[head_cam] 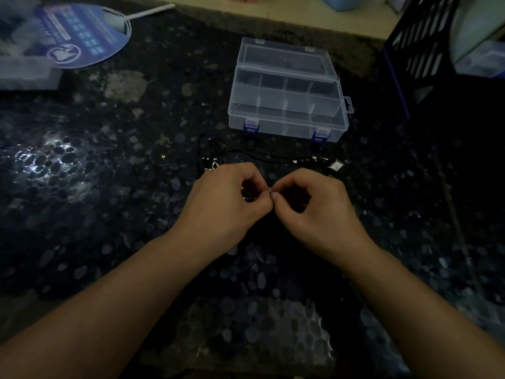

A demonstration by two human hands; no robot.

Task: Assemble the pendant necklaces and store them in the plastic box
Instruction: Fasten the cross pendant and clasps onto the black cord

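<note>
My left hand (229, 198) and my right hand (311, 203) meet at the middle of the dark pebble-patterned table. Their thumbs and forefingers pinch a tiny metal necklace fitting (270, 191) between them; the detail is too small and dim to make out. A black cord (262, 155) with small metal ends lies on the table just beyond my hands. A tangle of more cords and clasps (211, 157) sits behind my left hand. The clear plastic box (287, 105), with dividers and blue latches, stands closed further back.
A round blue hand fan (79, 34) lies at the back left beside a translucent container (27, 75). A dark perforated rack (415, 50) stands at the back right. A small white piece (335, 164) lies right of the cord.
</note>
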